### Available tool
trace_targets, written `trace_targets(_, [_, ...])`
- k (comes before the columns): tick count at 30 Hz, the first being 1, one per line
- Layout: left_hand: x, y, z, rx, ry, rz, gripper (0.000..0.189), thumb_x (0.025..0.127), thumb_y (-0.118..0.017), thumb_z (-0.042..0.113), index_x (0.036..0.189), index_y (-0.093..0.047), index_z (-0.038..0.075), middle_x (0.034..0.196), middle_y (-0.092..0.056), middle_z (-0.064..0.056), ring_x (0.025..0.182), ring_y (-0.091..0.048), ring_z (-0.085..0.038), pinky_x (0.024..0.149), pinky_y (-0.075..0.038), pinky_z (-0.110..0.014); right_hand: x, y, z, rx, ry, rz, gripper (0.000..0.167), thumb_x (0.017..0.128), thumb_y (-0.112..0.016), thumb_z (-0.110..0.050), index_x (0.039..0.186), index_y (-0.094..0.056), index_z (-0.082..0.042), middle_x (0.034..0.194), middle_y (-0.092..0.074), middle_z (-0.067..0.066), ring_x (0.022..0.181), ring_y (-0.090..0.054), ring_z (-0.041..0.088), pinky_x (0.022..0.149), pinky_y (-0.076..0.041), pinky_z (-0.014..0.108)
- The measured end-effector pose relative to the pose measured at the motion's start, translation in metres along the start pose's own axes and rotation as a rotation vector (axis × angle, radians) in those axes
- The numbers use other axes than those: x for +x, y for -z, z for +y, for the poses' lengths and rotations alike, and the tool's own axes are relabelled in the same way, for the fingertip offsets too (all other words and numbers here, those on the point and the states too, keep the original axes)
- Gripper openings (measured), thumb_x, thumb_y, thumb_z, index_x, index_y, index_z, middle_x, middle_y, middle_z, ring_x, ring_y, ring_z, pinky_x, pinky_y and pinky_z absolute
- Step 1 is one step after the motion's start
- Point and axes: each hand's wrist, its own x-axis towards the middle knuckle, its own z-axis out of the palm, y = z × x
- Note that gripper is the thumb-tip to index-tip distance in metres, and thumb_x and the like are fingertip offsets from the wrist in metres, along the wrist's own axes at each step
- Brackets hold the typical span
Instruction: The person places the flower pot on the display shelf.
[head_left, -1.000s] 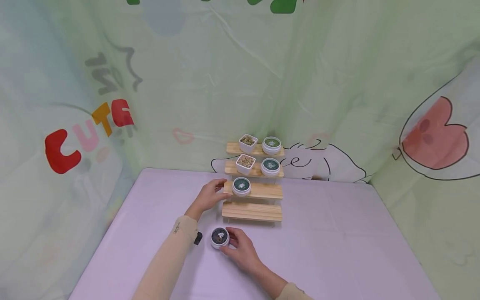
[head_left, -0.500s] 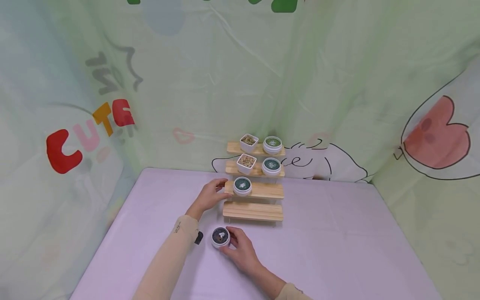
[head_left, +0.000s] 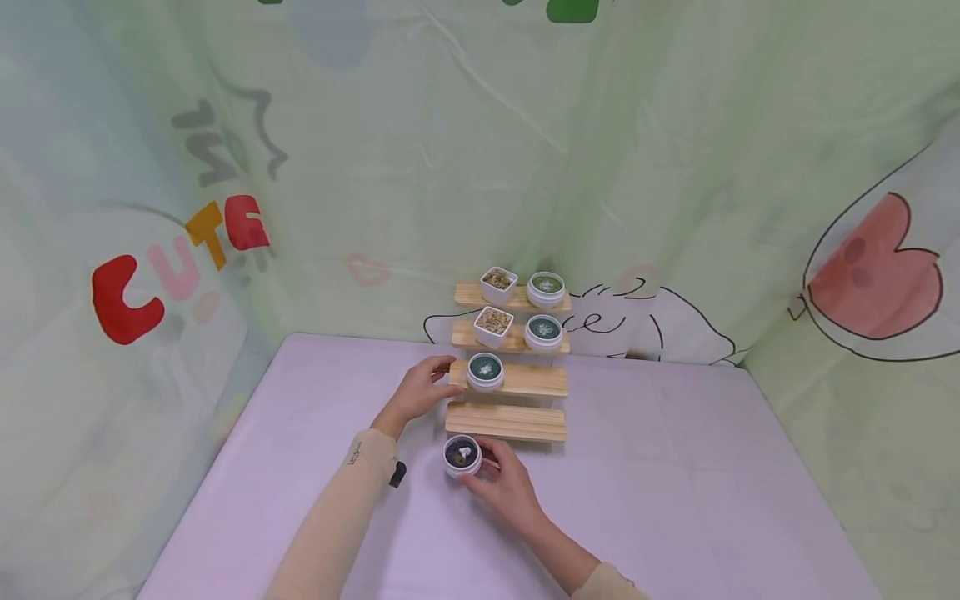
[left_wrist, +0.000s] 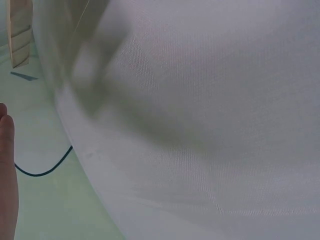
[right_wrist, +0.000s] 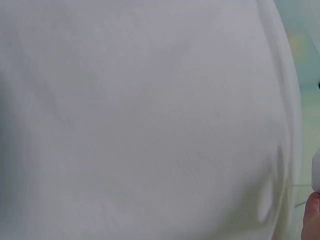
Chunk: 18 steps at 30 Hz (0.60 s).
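Note:
My right hand (head_left: 508, 483) pinches the side of a round white jar (head_left: 462, 471) with dark contents and a small white piece on top. The jar is just in front of the lowest step of a tiered wooden display stand (head_left: 525, 423). At the stand's left end, my left hand (head_left: 418, 390) holds the third step down between thumb and fingers. Beside it on that step sits a round white jar with dark green contents (head_left: 485, 371). In the right wrist view only a fingertip (right_wrist: 311, 215) and a sliver of the white jar (right_wrist: 316, 172) show.
Higher steps carry two square white cups of grainy bits (head_left: 498, 285) (head_left: 492, 327) and two round jars with green contents (head_left: 546, 289) (head_left: 543, 332). A lilac cloth (head_left: 675, 483) covers the table. Printed curtains (head_left: 450, 167) stand behind and at both sides.
My right hand has carried the dark jar to the right and away from me, closer to the stand's lowest step. My left hand stays at the stand.

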Motion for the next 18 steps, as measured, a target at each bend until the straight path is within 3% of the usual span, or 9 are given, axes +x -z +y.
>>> trace_targets(6, [0.001, 0.000, 0.000, 0.004, 0.001, -0.004, 0.064, 0.084, -0.078, 0.017, 0.138, -0.049, -0.003, 0.136, -0.054, -0.019, 0.128, -0.051, -0.031, 0.111, -0.043, -0.035, 0.006, 0.022, -0.015, 0.017, -0.052, 0.056, 0.060, 0.077, -0.081, -0.002, 0.130, -0.052, 0.003, 0.128, -0.054, 0.017, 0.119, -0.055, 0.033, 0.101, -0.051, 0.027])
trace_targets(18, [0.000, 0.001, 0.002, 0.007, -0.005, -0.006, 0.063, 0.084, -0.078, 0.015, 0.137, -0.050, -0.003, 0.134, -0.055, -0.019, 0.126, -0.051, -0.031, 0.110, -0.044, -0.035, 0.019, 0.060, -0.030, 0.040, -0.081, 0.164, 0.062, 0.078, -0.079, 0.004, 0.133, -0.050, 0.003, 0.132, -0.052, 0.019, 0.123, -0.054, 0.033, 0.102, -0.050, 0.030])
